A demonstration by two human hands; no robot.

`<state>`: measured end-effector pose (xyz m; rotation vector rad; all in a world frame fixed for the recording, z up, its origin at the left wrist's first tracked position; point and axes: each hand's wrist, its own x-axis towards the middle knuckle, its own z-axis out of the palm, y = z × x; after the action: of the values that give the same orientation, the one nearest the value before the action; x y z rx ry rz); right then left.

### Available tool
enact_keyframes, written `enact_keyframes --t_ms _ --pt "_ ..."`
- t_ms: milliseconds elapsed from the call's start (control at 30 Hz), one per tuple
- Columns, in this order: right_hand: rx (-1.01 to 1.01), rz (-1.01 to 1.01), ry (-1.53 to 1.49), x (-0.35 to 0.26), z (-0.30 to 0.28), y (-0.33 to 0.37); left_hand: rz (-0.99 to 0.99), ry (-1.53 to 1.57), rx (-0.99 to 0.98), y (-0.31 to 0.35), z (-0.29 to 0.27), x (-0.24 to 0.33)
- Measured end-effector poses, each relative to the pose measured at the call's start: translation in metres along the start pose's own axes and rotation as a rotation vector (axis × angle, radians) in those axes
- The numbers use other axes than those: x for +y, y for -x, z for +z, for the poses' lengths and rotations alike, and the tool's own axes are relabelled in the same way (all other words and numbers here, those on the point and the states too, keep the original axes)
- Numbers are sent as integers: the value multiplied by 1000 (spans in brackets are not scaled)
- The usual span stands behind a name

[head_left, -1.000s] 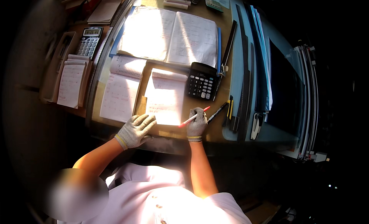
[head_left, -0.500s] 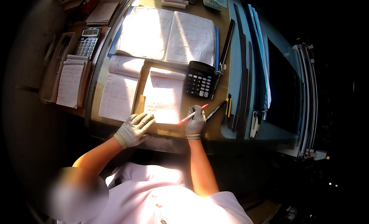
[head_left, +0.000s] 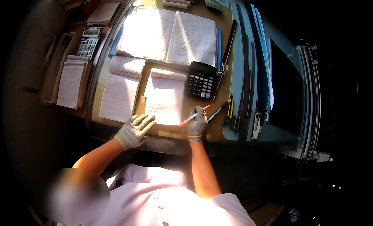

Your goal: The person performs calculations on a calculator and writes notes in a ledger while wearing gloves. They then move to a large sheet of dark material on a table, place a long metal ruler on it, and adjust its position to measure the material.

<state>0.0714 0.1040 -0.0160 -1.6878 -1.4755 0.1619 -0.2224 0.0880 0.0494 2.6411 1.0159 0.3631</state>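
Sunlight is streaking the brown desktop (head_left: pixel 216 129); a blue-green mat (head_left: pixel 279 127) is covering its right side, and shadow is filling the room (head_left: pixel 345 109) beyond. Near the front edge, the right hand (head_left: pixel 197 123) is gripping a red-and-white pen (head_left: pixel 189 119) beside the central notepad (head_left: pixel 165 98); the left hand (head_left: pixel 135 131) is lying open at its near-left corner.

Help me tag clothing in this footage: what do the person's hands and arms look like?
Left hand and right hand wear matching grey knitted gloves with yellow cuff bands. Both forearms are bare. A short pale sleeve shows on the right; the left one is blurred.
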Motion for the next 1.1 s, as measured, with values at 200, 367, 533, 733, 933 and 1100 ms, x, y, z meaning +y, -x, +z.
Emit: enact_keyframes --t_ms 200,367,533,733,933,1100 --pt "1 0 12 -1 -1 -1 5 6 11 0 1 0" --pt "0 2 25 0 -1 0 0 -9 -4 1 2 0" --pt "-1 3 14 3 1 1 -3 -4 -8 2 4 -1" --pt "4 2 -4 2 1 1 -11 12 -21 3 6 -2" --pt "9 -5 -10 3 1 1 -6 -4 -13 1 3 0" --pt "1 2 -13 1 0 0 -7 -3 -18 4 7 -1"
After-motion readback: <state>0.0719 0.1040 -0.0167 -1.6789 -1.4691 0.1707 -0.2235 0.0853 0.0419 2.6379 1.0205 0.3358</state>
